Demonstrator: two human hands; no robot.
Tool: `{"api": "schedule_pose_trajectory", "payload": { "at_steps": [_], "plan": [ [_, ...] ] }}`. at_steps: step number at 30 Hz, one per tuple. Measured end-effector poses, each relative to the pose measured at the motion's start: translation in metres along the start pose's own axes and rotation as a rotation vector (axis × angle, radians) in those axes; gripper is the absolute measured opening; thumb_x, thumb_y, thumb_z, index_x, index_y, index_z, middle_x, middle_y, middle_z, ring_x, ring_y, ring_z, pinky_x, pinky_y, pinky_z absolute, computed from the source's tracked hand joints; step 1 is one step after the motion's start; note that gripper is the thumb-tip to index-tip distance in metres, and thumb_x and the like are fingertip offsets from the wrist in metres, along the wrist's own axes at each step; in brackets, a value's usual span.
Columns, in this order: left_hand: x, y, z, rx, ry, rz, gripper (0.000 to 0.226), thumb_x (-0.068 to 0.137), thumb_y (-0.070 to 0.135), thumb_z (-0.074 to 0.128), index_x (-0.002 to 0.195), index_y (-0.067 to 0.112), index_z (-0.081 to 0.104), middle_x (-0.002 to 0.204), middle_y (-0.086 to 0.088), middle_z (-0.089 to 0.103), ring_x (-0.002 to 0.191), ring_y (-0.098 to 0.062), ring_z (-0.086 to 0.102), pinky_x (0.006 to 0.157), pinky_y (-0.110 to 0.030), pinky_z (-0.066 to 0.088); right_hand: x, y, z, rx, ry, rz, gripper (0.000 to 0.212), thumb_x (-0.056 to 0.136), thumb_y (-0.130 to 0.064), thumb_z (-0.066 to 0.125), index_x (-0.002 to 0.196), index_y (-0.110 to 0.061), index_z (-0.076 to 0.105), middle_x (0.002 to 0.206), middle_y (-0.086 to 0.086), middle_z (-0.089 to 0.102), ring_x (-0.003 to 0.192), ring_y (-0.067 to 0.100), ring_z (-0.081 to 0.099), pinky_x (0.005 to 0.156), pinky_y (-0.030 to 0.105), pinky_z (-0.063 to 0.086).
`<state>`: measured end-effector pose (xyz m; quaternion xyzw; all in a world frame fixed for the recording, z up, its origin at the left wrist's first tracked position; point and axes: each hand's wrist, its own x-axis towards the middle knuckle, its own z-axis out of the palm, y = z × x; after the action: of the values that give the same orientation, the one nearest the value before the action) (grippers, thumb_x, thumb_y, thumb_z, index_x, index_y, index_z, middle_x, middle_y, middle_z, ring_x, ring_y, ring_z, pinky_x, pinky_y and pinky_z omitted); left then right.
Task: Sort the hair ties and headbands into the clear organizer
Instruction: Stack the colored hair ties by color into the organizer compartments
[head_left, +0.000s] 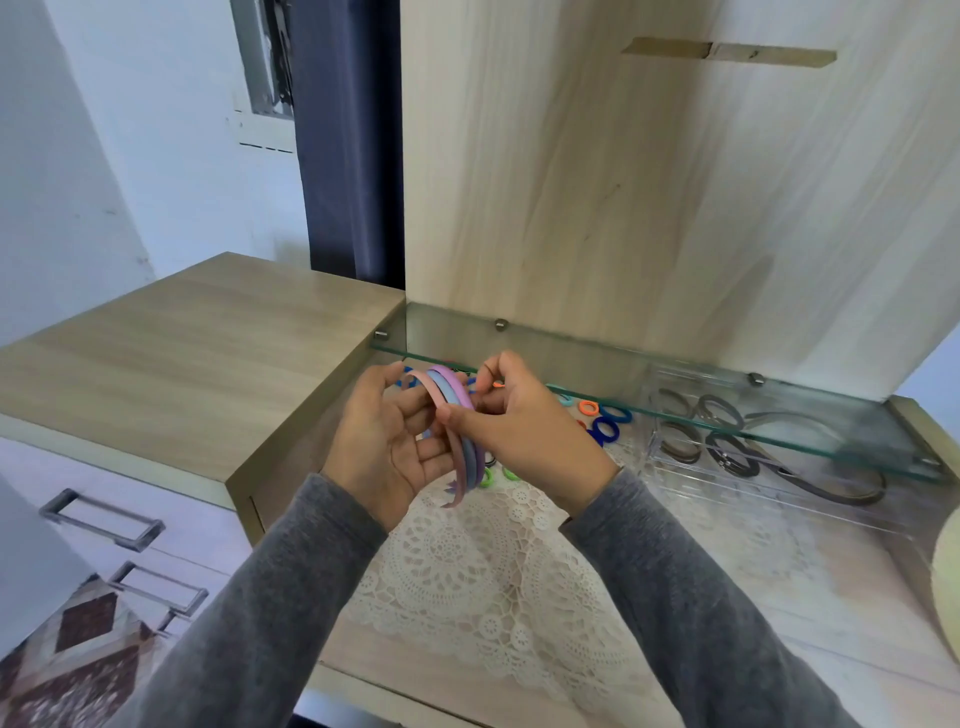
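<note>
Three smooth arched headbands (445, 388), pink, blue, lilac, were held stacked above the lace doily (467, 561), left hand (384, 447) curled round them, right hand (519, 431) pinched their arc, clear organizer (769, 493) lay apart under glass shelf (675, 374).

The headbands (465, 457) I'm holding are pink, pale blue and lilac, against my grey sleeves (675, 597). Orange, blue and green hair ties (610, 428) dot the cream lace-patterned doily (467, 561).
</note>
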<state>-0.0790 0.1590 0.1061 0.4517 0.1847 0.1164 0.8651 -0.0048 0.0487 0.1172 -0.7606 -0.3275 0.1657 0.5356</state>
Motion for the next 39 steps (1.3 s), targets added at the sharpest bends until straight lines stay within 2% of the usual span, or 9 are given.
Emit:
{"api": "schedule_pose_trajectory", "payload": {
  "at_steps": [5,9,11,13,18,22,26,30,39],
  "plan": [
    [0.003,-0.003,0.002,0.020,-0.055,0.003,0.060,0.095,0.045,0.029,0.114,0.000,0.062,0.111,-0.018,0.068,0.105,-0.034,0.063,0.083,-0.038,0.056,0.000,-0.004,-0.009,0.007,-0.003,-0.007,0.032,0.081,-0.018,0.071,0.079,-0.021,0.039,0.086,0.023,0.069,0.082,0.036,0.067,0.080,0.051,0.051],
    [0.013,-0.008,0.002,0.206,0.157,0.099,0.044,0.096,0.038,0.037,0.088,0.005,0.065,0.078,-0.009,0.066,0.071,-0.021,0.061,0.066,-0.031,0.053,-0.002,-0.005,-0.022,0.160,-0.053,0.045,0.033,0.085,-0.009,0.068,0.083,-0.016,0.036,0.084,0.020,0.071,0.069,0.026,0.070,0.065,0.038,0.057],
    [0.020,-0.017,-0.005,0.358,0.291,0.265,0.026,0.095,0.029,0.045,0.077,0.013,0.055,0.072,-0.003,0.057,0.069,-0.019,0.053,0.064,-0.031,0.045,-0.007,-0.011,-0.030,0.286,-0.099,0.072,0.032,0.087,-0.001,0.062,0.086,-0.013,0.033,0.077,0.015,0.071,0.062,0.019,0.069,0.052,0.026,0.053],
    [0.026,-0.032,-0.012,0.479,0.340,0.343,0.011,0.093,0.021,0.054,0.084,0.017,0.049,0.080,0.001,0.053,0.076,-0.016,0.050,0.068,-0.031,0.042,-0.009,-0.015,-0.036,0.356,-0.115,0.091,0.033,0.087,0.001,0.061,0.088,-0.014,0.031,0.075,0.016,0.070,0.062,0.022,0.068,0.052,0.028,0.055],
    [0.036,-0.057,-0.011,0.512,0.081,0.033,0.052,0.081,0.038,0.069,0.122,0.012,0.051,0.109,-0.009,0.064,0.096,-0.024,0.062,0.085,-0.047,0.052,-0.013,-0.024,-0.045,0.495,-0.126,0.134,0.038,0.086,0.007,0.059,0.096,-0.014,0.030,0.076,0.023,0.066,0.057,0.027,0.066,0.051,0.030,0.056],
    [0.040,-0.066,0.008,0.377,0.051,0.016,0.009,0.088,0.019,0.058,0.096,0.018,0.062,0.089,-0.014,0.069,0.086,-0.033,0.064,0.083,-0.054,0.052,-0.017,-0.029,-0.056,0.561,-0.122,0.150,0.037,0.085,0.008,0.059,0.095,-0.015,0.032,0.073,0.021,0.068,0.056,0.025,0.067,0.048,0.028,0.054],
    [0.042,-0.068,0.027,0.305,-0.042,0.002,0.014,0.096,0.012,0.049,0.096,0.009,0.063,0.077,-0.012,0.071,0.068,-0.027,0.069,0.062,-0.040,0.059,-0.024,-0.030,-0.075,0.589,-0.078,0.159,0.034,0.086,0.007,0.058,0.090,-0.015,0.033,0.068,0.017,0.069,0.055,0.022,0.068,0.044,0.024,0.051],
    [0.046,-0.068,0.049,0.385,-0.102,0.026,0.027,0.101,0.020,0.041,0.081,0.011,0.057,0.052,-0.001,0.046,0.040,-0.012,0.041,0.038,-0.020,0.040,-0.037,-0.025,-0.109,0.529,-0.007,0.179,0.031,0.085,0.004,0.060,0.085,-0.014,0.036,0.075,0.018,0.070,0.061,0.024,0.069,0.050,0.028,0.056],
    [0.066,-0.075,0.116,0.705,-0.202,-0.009,0.023,0.098,0.026,0.039,0.079,0.016,0.048,0.049,0.004,0.035,0.035,-0.009,0.028,0.037,-0.021,0.027,-0.087,0.009,-0.193,0.349,0.153,0.303,0.019,0.090,0.000,0.055,0.108,-0.002,0.049,0.081,0.018,0.069,0.069,0.026,0.070,0.055,0.030,0.056]
  ]
}}
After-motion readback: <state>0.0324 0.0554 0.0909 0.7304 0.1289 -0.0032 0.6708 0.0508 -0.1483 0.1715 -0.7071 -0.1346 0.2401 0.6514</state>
